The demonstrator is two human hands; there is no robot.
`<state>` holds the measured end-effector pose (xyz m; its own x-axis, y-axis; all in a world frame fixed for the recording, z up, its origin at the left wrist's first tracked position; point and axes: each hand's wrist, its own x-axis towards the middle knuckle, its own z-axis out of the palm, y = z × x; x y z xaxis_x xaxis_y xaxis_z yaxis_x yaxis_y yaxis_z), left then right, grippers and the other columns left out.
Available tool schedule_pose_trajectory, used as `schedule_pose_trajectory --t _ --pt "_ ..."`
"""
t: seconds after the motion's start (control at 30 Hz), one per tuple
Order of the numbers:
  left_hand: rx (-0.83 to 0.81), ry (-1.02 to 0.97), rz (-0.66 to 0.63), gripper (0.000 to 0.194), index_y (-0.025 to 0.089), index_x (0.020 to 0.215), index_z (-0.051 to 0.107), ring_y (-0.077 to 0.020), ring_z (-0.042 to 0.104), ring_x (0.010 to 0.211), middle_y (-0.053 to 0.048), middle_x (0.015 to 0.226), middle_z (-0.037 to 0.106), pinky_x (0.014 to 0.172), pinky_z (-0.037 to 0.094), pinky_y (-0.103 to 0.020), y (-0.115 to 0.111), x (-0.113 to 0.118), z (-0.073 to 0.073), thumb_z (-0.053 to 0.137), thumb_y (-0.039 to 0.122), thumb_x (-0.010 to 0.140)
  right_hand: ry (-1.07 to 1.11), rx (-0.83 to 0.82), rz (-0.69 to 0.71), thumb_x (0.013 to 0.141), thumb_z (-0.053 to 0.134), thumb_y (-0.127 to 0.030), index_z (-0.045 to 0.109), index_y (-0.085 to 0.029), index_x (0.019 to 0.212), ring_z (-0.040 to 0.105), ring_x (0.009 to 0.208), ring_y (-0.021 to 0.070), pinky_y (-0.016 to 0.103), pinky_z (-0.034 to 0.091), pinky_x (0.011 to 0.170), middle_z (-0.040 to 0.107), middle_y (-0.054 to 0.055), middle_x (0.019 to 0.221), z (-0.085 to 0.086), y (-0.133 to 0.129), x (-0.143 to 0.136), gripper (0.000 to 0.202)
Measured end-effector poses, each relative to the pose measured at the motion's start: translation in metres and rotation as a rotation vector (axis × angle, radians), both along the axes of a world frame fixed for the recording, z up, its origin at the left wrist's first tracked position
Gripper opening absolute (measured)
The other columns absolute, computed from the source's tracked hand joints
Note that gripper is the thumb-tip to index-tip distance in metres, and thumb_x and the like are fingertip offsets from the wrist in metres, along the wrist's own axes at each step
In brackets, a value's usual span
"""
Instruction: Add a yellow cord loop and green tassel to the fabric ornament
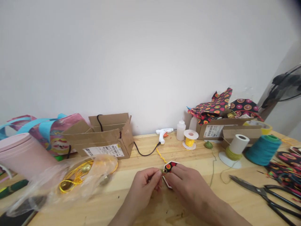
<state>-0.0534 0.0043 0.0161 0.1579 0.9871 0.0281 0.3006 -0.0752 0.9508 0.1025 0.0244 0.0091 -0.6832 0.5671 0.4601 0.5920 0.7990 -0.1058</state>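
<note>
A flat patterned piece [168, 167] with a white edge, black with red and yellow flowers, lies at the front middle of the table. My right hand [188, 186] covers its right part, with fingers closed on it. My left hand [147, 185] is at its left edge, thumb and forefinger pinched on a small green bit [162, 171] that looks like thread. The fingertips of both hands nearly meet there. A twisted yellow cord [161, 155] runs up from the top of the piece toward the glue gun [162, 135].
Black scissors [261, 191] lie at the right, near a teal thread cone [263, 150] and a green thread spool [234, 153]. Cardboard boxes [103, 139] stand along the wall. At the left are a plastic bag [94, 175] with yellow cord and a pink bin [28, 157].
</note>
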Motion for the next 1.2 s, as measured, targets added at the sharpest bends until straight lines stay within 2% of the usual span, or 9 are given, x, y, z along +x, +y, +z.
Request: schedule_pose_trajectory --t 0.2,0.43,0.5,0.63,0.73,0.8,0.9,1.03,1.2 --pt "0.014 0.076 0.023 0.034 0.017 0.051 0.043 -0.0092 0.038 0.047 0.005 0.048 0.040 0.046 0.028 -0.019 -0.001 0.000 -0.001 0.038 0.033 0.081 0.004 0.093 0.071 0.076 0.041 -0.006 0.051 -0.016 0.068 0.041 0.057 0.0144 0.026 0.027 0.048 0.053 0.002 0.066 0.001 -0.007 -0.002 0.016" --pt "0.127 0.325 -0.074 0.030 0.018 0.051 0.042 -0.0095 0.035 0.051 0.006 0.051 0.036 0.048 0.025 -0.020 -0.009 0.004 0.004 0.038 0.025 0.080 0.028 0.127 0.141 0.082 0.038 -0.011 0.054 -0.016 0.069 0.040 0.060 0.0144 0.026 0.028 0.051 0.053 0.002 0.065 0.010 -0.005 0.006 0.021" --pt "0.158 0.358 -0.132 0.029 0.018 0.052 0.042 -0.0091 0.034 0.052 0.006 0.052 0.036 0.049 0.024 -0.020 -0.011 0.005 0.007 0.038 0.024 0.081 0.142 0.033 0.123 0.082 0.040 -0.012 0.057 -0.017 0.070 0.041 0.060 0.0134 0.025 0.029 0.052 0.054 0.002 0.064 0.011 -0.001 0.009 0.021" --pt "0.227 0.384 -0.250 0.029 0.018 0.052 0.039 -0.0086 0.032 0.052 0.007 0.053 0.033 0.049 0.024 -0.019 -0.011 0.006 0.009 0.036 0.019 0.081 0.373 -0.301 0.075 0.078 0.051 -0.015 0.061 -0.017 0.066 0.045 0.058 0.0103 0.020 0.033 0.053 0.055 -0.001 0.059 0.009 0.009 0.011 0.016" --pt "0.235 0.377 -0.258 0.028 0.018 0.052 0.037 -0.0085 0.033 0.052 0.007 0.053 0.033 0.050 0.024 -0.019 -0.010 0.005 0.007 0.037 0.018 0.081 0.459 -0.524 0.046 0.075 0.055 -0.015 0.063 -0.017 0.064 0.045 0.053 0.0080 0.017 0.034 0.048 0.055 -0.002 0.056 0.006 0.011 0.009 0.014" --pt "0.220 0.364 -0.245 0.027 0.019 0.053 0.038 -0.0084 0.036 0.053 0.007 0.053 0.037 0.051 0.026 -0.018 -0.010 0.004 0.006 0.038 0.018 0.080 0.491 -0.583 0.035 0.075 0.054 -0.016 0.064 -0.016 0.064 0.045 0.051 0.0077 0.017 0.033 0.046 0.056 -0.002 0.056 0.004 0.010 0.007 0.015" --pt "0.221 0.340 -0.192 0.027 0.018 0.053 0.041 -0.0084 0.039 0.053 0.006 0.052 0.040 0.051 0.027 -0.018 -0.011 0.002 0.008 0.038 0.020 0.081 0.483 -0.512 0.040 0.076 0.053 -0.016 0.063 -0.016 0.064 0.045 0.052 0.0082 0.018 0.033 0.048 0.054 -0.002 0.056 0.002 0.007 0.004 0.016" --pt "0.227 0.309 -0.066 0.029 0.018 0.053 0.042 -0.0086 0.039 0.051 0.006 0.051 0.039 0.050 0.028 -0.018 -0.011 0.001 0.011 0.039 0.023 0.081 0.396 -0.285 0.090 0.081 0.044 -0.015 0.061 -0.017 0.069 0.046 0.059 0.0109 0.021 0.034 0.054 0.054 0.001 0.060 0.001 0.004 0.004 0.020" --pt "0.214 0.293 0.015 0.032 0.018 0.052 0.042 -0.0093 0.039 0.051 0.006 0.051 0.039 0.050 0.027 -0.019 -0.009 0.000 0.010 0.037 0.027 0.082 0.190 0.000 0.076 0.082 0.033 -0.010 0.056 -0.016 0.067 0.041 0.057 0.0136 0.024 0.030 0.050 0.053 0.004 0.062 0.003 -0.001 0.003 0.027"
